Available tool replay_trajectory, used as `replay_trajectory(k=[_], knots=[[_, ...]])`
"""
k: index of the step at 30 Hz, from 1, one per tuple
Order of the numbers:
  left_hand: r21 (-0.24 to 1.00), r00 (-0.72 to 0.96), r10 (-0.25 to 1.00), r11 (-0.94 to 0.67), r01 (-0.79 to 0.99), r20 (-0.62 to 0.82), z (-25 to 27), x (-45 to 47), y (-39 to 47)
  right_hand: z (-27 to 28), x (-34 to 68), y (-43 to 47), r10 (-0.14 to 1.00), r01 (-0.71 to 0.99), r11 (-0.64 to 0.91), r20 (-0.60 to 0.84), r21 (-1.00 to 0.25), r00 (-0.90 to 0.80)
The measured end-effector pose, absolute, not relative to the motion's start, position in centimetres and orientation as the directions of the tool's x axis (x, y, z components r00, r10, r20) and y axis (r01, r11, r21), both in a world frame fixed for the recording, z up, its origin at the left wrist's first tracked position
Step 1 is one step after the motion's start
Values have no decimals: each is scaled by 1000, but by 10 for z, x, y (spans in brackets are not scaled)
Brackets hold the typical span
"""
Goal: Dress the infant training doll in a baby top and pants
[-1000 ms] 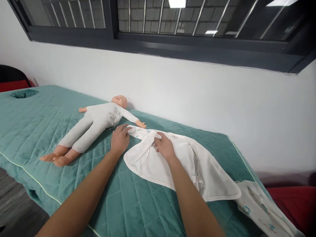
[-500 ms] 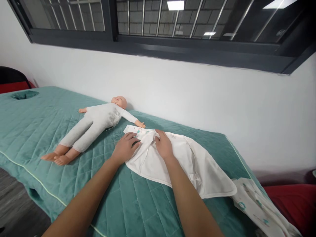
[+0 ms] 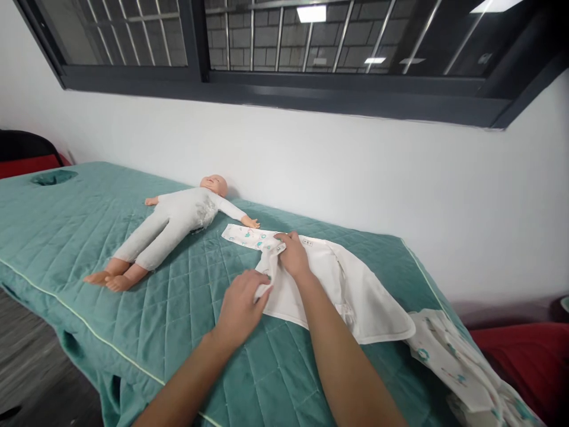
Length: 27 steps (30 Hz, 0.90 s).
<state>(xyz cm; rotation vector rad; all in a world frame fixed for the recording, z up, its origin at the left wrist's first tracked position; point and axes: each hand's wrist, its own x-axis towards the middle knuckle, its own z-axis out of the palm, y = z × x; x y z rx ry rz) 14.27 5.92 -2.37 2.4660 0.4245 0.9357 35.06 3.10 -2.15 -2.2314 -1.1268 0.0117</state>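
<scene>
Across the green quilted massage bed, a white baby shirt lies spread with its plain inside upward, to the right of a doll. The left hand is nearly closed, its thumb and curled fingers gripping a fold at the shirt's near left edge. The right hand is bent into a pinch on the cloth where the printed sleeve joins the body. That sleeve stretches out flat, its end near the doll's outspread arm. The doll lies on its back, pale cloth over its trunk and limbs. By the shirt's right corner, a second printed baby garment lies rumpled, while a barred window runs above the white wall
</scene>
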Motion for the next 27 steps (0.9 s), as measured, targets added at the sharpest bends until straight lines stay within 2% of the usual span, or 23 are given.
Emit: replay_trajectory(k=[2, 5, 11, 14, 20, 27], knots=[[426, 795, 294, -903, 50, 531, -21, 145, 48, -20, 354, 24, 707, 709, -434, 278, -556, 651], [370, 830, 221, -929, 20, 512, -21, 145, 43, -17, 361, 14, 629, 652, -467, 294, -597, 720], [315, 822, 366, -918, 242, 436, -22, 144, 44, -18, 365, 7, 460, 510, -475, 291, -717, 839], [253, 822, 353, -931, 262, 448, -22, 144, 41, -23, 370, 9, 479, 478, -412, 262, -776, 838], [170, 826, 98, -985, 3, 556, -23, 143, 39, -32, 382, 14, 540, 408, -252, 221, -878, 812], [262, 872, 161, -964, 40, 461, -23, 143, 39, -31, 391, 9, 493, 287, -253, 132, -924, 860]])
